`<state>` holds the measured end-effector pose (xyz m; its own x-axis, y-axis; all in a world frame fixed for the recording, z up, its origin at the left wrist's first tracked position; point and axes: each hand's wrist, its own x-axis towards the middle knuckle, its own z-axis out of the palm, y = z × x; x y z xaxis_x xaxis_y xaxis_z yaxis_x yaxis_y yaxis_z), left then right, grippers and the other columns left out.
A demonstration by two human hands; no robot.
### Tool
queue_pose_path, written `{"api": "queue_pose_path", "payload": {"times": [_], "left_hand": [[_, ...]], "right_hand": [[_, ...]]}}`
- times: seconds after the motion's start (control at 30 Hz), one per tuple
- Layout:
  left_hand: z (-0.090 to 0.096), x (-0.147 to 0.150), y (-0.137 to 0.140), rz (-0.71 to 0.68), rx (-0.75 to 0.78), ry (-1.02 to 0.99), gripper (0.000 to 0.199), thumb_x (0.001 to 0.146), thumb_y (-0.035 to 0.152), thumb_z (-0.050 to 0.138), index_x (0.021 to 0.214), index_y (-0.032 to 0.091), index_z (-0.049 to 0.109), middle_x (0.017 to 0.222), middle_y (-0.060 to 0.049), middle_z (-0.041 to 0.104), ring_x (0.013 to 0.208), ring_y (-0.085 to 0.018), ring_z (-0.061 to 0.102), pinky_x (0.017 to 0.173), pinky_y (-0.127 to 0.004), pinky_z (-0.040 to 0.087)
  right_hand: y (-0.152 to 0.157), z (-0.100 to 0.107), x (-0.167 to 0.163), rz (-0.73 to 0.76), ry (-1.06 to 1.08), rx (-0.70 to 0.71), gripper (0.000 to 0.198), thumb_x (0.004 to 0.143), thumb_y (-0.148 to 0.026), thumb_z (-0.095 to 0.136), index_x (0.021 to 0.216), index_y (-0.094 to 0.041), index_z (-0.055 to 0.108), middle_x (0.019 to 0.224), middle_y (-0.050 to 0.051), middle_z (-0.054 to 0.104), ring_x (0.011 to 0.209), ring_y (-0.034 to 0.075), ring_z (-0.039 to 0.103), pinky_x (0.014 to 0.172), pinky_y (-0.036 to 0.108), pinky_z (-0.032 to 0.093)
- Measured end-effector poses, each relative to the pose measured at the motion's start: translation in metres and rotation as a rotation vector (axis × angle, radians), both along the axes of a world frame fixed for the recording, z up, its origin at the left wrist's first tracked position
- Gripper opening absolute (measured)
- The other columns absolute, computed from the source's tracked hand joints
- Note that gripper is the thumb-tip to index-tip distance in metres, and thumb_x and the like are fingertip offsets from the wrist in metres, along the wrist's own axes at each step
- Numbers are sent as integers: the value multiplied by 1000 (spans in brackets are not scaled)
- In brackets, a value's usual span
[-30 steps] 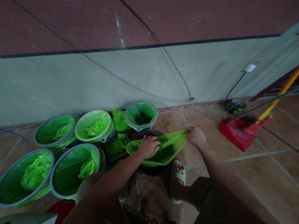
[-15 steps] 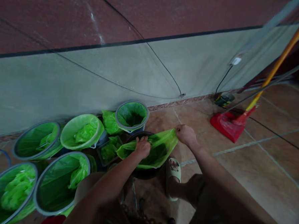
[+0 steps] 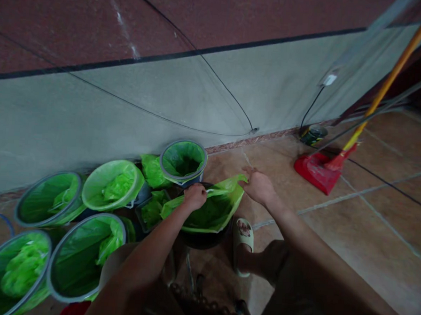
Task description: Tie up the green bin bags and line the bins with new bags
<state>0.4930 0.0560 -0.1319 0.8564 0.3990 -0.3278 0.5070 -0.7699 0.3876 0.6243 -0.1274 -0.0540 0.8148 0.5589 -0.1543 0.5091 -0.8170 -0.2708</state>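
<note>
A thin green bin bag (image 3: 224, 217) is spread with its mouth wide over a dark round bin (image 3: 206, 241) between my legs. My left hand (image 3: 195, 196) has its fingers closed on the bag's far edge, near the bin's back rim. To the right, my right hand (image 3: 260, 185) holds the bag's raised right corner low by the thumb, while a finger or two stretch out past it. The bag's near edge hangs over the front of the bin, and its sides look loose.
Several bins with green liners stand at left, including a grey-rimmed bin (image 3: 87, 259) and a small bin (image 3: 184, 161) by the wall. A red dustpan (image 3: 317, 172), a yellow-handled broom (image 3: 370, 112) and a dark can (image 3: 314, 134) are at right. Cables hang along the wall.
My left hand has shifted slightly left and its fingers have closed on the bag's edge. Some fingers of my right hand have straightened off the corner.
</note>
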Motion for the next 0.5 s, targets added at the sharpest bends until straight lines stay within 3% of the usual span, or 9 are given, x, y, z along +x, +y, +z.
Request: {"api": "queue_pose_path", "payload": {"times": [0.07,0.13,0.2,0.27,0.37,0.5], "left_hand": [[10,0,9,43,-65,-72,23,89,23,52,93,16,74,104,-8,72,97,-20,63,89,-32,47],[17,-4,17,61,-117,-138,25,89,24,51,88,15,75,88,-5,72,84,-17,63,81,-28,47],[20,-8,21,78,-143,-193,28,89,24,50,84,14,75,75,-2,70,75,-15,60,74,-26,45],[21,-13,22,109,-153,-237,28,88,24,50,82,14,75,70,-1,68,70,-14,58,70,-24,43],[21,-17,21,147,-163,-289,28,87,24,51,81,13,76,68,-1,67,68,-14,57,68,-24,42],[21,-20,20,181,-180,-351,28,87,25,52,79,13,76,65,0,66,64,-13,55,65,-24,39]], "right_hand": [[-5,10,-18,108,8,113,47,88,-30,58,132,-16,59,130,13,63,108,24,64,96,30,46],[-9,11,-40,342,162,188,40,88,-31,60,127,-21,63,127,9,65,108,21,63,96,30,46],[-10,2,-64,608,309,163,41,82,-31,67,123,-23,65,123,7,65,110,22,60,98,33,45],[-8,-14,-83,764,291,45,50,73,-28,75,121,-20,66,124,10,62,117,27,55,104,40,41],[-1,-38,-96,777,180,-114,48,71,-23,73,119,-17,67,122,13,63,119,31,52,106,44,37],[5,-57,-90,728,107,-150,24,82,-16,58,101,-16,73,110,13,69,108,27,60,103,40,38]]}}
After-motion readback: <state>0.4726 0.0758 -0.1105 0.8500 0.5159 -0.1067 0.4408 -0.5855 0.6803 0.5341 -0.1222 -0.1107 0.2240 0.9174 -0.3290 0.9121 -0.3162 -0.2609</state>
